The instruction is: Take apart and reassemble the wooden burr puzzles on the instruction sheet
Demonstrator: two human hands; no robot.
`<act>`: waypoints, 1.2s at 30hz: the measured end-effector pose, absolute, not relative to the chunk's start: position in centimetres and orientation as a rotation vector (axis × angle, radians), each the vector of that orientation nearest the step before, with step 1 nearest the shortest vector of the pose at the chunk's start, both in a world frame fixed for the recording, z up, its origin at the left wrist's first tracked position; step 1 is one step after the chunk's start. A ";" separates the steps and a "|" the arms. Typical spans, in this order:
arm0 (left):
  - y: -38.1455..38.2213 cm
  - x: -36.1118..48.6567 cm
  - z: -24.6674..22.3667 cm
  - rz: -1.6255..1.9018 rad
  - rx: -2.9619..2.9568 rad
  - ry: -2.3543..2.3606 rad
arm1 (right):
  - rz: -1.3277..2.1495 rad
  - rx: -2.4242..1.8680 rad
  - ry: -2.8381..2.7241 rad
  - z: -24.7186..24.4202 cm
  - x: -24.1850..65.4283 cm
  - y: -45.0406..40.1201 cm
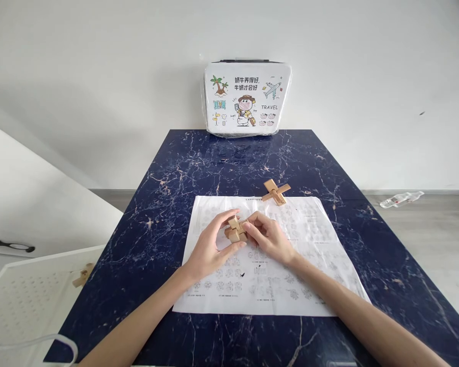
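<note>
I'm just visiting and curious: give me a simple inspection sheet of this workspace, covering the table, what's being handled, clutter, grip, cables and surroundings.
Surface: dark blue, marble-patterned table; a creased printed sheet lies on it.
Job's things: small wooden block assembly, held above the sheet.
Clutter: crossed wooden piece at the sheet's far edge; illustrated case upright at the table's far end.
Grip: left hand and right hand both bare, both on the block assembly.
Cables: curved white strip at lower left; cord or handle, cannot tell.
Surroundings: pale wall behind; white perforated tray to the left; clear plastic object on the floor to the right.
</note>
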State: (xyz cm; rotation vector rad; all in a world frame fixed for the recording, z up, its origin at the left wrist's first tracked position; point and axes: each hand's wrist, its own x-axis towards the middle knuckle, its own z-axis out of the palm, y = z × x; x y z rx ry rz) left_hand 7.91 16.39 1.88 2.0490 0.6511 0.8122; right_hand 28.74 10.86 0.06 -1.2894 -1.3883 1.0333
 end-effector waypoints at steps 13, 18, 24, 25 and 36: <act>16.5 7.8 0.7 0.795 2.262 0.729 | 1.182 -1.224 -1.320 0.4 28.7 10.7; 16.4 7.7 0.1 0.811 2.366 0.717 | 1.196 -1.218 -1.368 0.5 28.8 10.7; 16.3 7.6 0.1 0.806 2.350 0.747 | 1.178 -1.236 -1.397 0.3 29.0 10.8; 16.3 7.6 0.1 0.808 2.344 0.749 | 1.178 -1.237 -1.403 0.3 29.1 10.8; 16.0 7.9 0.0 0.829 2.314 0.793 | 1.085 -1.252 -1.444 0.1 29.0 10.7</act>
